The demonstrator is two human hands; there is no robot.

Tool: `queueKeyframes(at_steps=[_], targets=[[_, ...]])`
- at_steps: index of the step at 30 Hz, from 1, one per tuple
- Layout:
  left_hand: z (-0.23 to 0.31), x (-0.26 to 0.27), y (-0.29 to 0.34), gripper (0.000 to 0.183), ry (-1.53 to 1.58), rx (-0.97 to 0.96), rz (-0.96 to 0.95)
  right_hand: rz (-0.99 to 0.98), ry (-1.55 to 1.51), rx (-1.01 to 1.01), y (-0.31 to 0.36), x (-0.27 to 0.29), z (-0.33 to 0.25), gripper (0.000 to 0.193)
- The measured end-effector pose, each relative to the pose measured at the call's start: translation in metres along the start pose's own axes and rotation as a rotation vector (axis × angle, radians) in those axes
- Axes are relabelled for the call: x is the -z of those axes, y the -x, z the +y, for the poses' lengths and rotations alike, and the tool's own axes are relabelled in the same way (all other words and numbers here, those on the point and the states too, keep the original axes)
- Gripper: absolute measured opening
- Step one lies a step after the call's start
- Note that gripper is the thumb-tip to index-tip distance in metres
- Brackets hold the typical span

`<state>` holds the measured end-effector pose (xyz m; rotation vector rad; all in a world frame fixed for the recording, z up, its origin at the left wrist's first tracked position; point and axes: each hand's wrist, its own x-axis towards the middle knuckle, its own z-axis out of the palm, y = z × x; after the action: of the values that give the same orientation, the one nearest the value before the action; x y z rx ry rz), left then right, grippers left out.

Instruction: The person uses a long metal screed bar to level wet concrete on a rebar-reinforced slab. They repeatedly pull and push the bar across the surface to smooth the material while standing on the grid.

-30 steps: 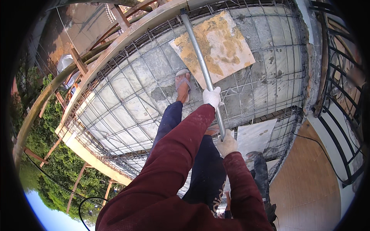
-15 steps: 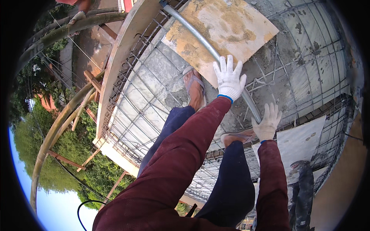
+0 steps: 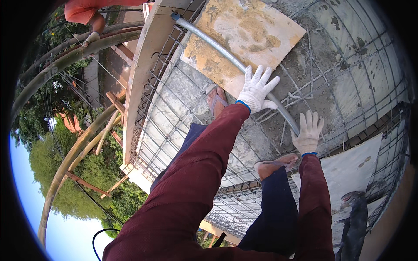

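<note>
one metal pipe (image 3: pixel 215 45) slants from upper middle to right of centre, left hand (image 3: pixel 257 91) and right hand (image 3: pixel 308 132) spread over it; firm control likely needs both wrapped round.

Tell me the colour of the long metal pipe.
Silvery grey; the long metal pipe shows best in the head view, where it crosses the stained board.

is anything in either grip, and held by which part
Nothing is clasped: left grip is open over the middle of the metal pipe, right grip open at its near end. Palm contact is unclear.
</note>
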<state>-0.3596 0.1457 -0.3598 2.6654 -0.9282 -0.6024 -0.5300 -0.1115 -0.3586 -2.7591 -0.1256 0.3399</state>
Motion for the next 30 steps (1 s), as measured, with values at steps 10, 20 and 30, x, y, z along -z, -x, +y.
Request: queueKeyframes(at_steps=[10,20,30], targets=[[0.02,0.054,0.004,0.026,-0.021,0.024,-0.008,-0.475,-0.223,-0.309,0.007,0.11,-0.041,0.036],[0.017,0.221,0.024,0.02,0.08,0.006,-0.188,-0.647,-0.198,-0.221,-0.024,0.338,-0.156,0.037],[-0.014,0.253,0.201,0.059,0.428,0.228,-0.182,-0.913,-1.377,-0.917,0.061,0.277,-0.348,0.031]])
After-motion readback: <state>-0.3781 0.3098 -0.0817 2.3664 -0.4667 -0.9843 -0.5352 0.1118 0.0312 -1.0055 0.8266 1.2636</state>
